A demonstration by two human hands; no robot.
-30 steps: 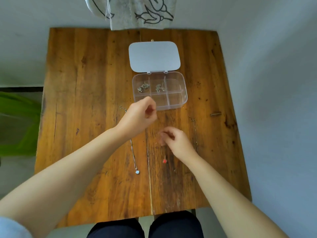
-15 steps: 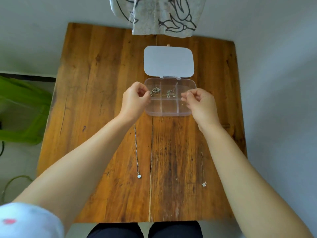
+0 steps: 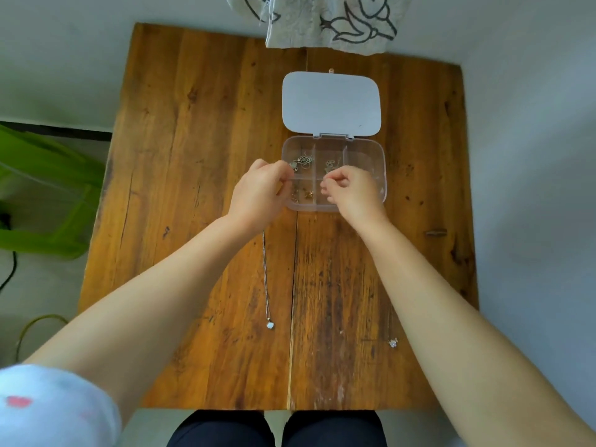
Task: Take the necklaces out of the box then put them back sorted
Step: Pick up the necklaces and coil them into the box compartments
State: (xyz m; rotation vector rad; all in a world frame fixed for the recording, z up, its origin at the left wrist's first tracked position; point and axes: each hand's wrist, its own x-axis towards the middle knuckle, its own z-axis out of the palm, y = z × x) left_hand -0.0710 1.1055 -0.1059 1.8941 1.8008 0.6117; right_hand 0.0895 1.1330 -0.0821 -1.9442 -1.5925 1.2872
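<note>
Closest to the camera are dark trousers at 6 o'clock and a pale sleeve with a pink blotch down at 7. Both bare forearms run up over the wooden table.

On the boards, a thin chain necklace lies straight between the arms, its small pale pendant at the near end and its far end hidden under the left wrist. A second necklace sits at about 4 o'clock, tucked just beside the right forearm – only its little pendant is clear.

Further out, the left hand and right hand hover over the near edge of the clear box, fingers curled in and pinched together. Can't tell whether a chain is actually caught between them, too fine to see. The hands cover part of the front row. The box has compartments: small tangles of jewellery in the back-left and back-middle cells, and gold-ish bits in the front-left one.

Its white lid lies flipped open flat at 12 – and past that, a patterned cloth hangs over the table's far edge. A green thing sits on the floor at 9.
</note>
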